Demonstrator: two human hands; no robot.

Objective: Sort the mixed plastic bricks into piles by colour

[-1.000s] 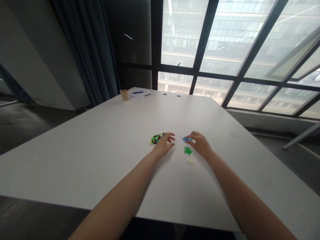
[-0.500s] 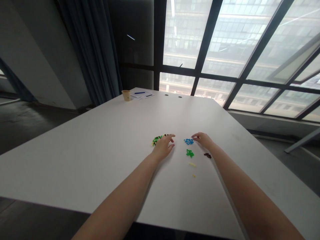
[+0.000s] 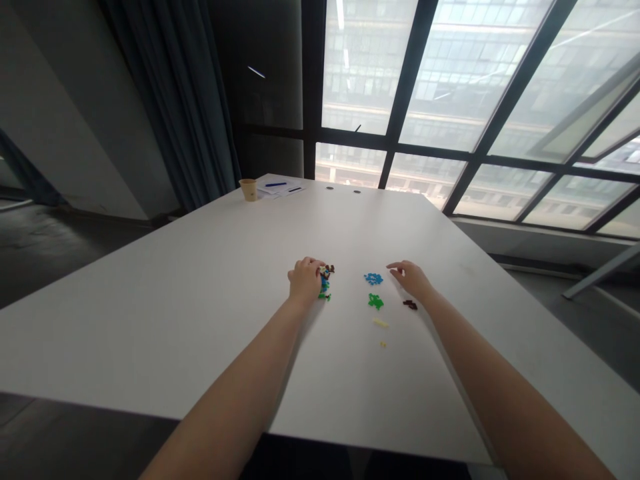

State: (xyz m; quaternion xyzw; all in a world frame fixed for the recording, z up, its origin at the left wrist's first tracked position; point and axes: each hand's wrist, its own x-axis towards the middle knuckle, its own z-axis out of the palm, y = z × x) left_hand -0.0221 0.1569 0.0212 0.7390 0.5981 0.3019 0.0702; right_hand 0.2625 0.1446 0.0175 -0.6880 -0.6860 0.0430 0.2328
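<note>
My left hand (image 3: 305,280) is bent down over a small heap of mixed plastic bricks (image 3: 325,285) in blue, green and brown, with its fingertips touching the heap. Part of the heap is hidden under the fingers. My right hand (image 3: 413,279) rests on the white table (image 3: 300,360) with its fingers apart, just right of a blue brick cluster (image 3: 373,279). Dark brown bricks (image 3: 410,305) lie right below that hand. A green brick cluster (image 3: 376,301) lies between my hands, with yellow pieces (image 3: 380,323) nearer me.
Far along the table stand a tan paper cup (image 3: 248,190) and papers (image 3: 276,187) with a blue pen on them. Two dark round holes (image 3: 343,190) mark the far edge. Tall dark-framed windows (image 3: 475,87) rise behind, and a dark curtain (image 3: 175,87) hangs left.
My left hand has shifted left and curled over the mixed heap, which looks smaller. My right hand has moved right, away from the blue cluster, and brown bricks now lie beside it.
</note>
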